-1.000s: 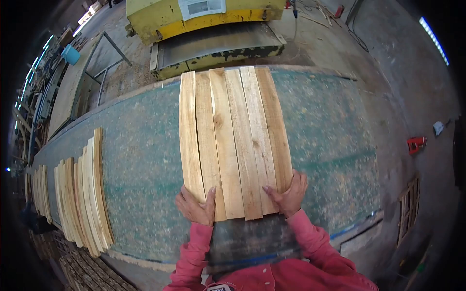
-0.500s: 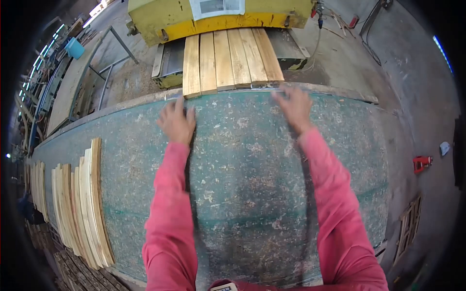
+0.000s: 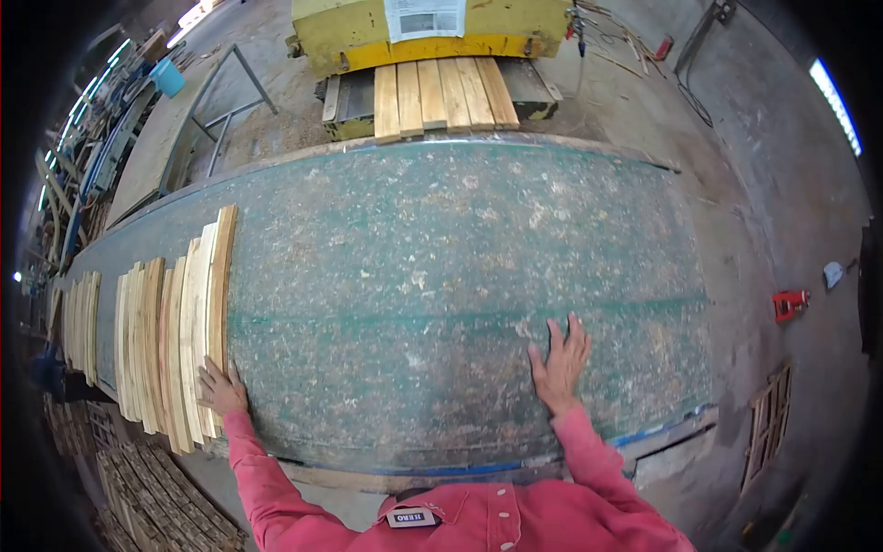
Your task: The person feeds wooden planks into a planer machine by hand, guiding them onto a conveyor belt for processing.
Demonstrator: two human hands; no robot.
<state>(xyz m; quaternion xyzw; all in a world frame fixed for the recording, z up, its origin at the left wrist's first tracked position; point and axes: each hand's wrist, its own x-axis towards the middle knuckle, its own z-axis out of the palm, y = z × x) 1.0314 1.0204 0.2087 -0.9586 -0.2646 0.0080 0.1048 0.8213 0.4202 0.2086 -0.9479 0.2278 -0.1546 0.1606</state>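
Left hand [image 3: 223, 387] at 8 o'clock, grip open against slat stack [image 3: 175, 340]; right hand [image 3: 559, 365] splayed flat, grip open, near table [image 3: 414, 258] front edge; boards [image 3: 441, 97] at 12 o'clock.

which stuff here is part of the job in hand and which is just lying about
In hand:
left hand on the near end of the stacked slats
right hand flat on the green table
planks at the yellow machine

Lying about:
red tool
blue bucket
wooden pallet
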